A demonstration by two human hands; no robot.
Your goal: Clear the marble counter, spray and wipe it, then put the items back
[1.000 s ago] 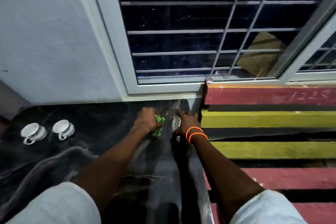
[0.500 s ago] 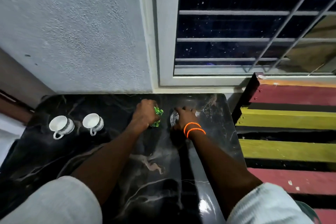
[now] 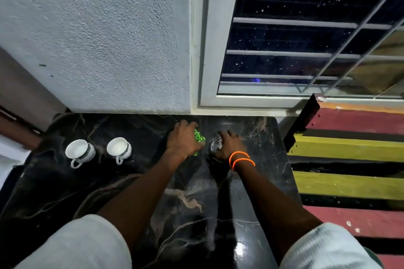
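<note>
**Inspector:** Left of both hands, two white cups (image 3: 79,151) (image 3: 119,147) stand on the black marble table (image 3: 54,192), same spots as a second ago.

**Clerk:** And the hands?

**Inspector:** Left hand (image 3: 182,138) grips a green plant (image 3: 199,137); right hand (image 3: 228,143) curls over a clear glass (image 3: 215,144) just beside it. Neither has lifted since.

**Clerk:** Meaning?

**Inspector:** Items appear to be set back; the putting-back is likely nearly finished.

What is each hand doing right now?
Left hand: grips the small green leafy plant.
Right hand: grips the clear glass.
</note>
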